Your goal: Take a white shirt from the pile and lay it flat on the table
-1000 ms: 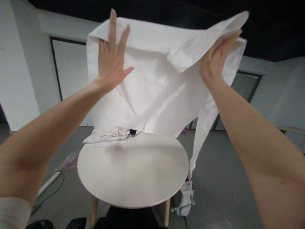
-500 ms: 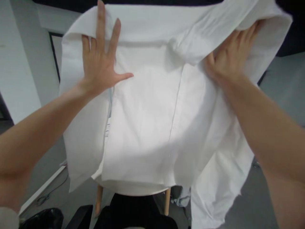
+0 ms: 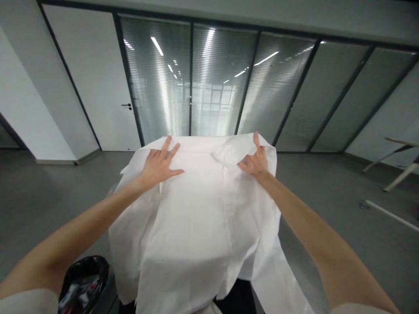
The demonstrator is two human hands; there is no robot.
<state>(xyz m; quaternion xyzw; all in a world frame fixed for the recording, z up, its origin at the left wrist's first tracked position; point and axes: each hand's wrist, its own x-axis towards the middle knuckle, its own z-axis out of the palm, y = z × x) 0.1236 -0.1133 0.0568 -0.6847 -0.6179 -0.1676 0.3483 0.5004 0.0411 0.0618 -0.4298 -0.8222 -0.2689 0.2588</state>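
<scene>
A white shirt hangs spread out in front of me, its upper edge running level across the far side. My left hand lies flat on its upper left part, fingers spread and thumb pointing inward. On the upper right, my right hand rests on the cloth beside the collar, with thumb and forefinger apart; the other fingers are hard to make out. One sleeve drops down at the right. Whatever supports the shirt is hidden beneath it.
A bin with a black liner stands at the lower left. Beyond the grey floor are a white door and glass partitions with blinds. Table legs and a white bar are on the right.
My view has tilted up and back, bringing the room into sight. The shirt and both hands appear smaller and lower. The chair under the shirt is now covered. Both hands stay on the cloth.
</scene>
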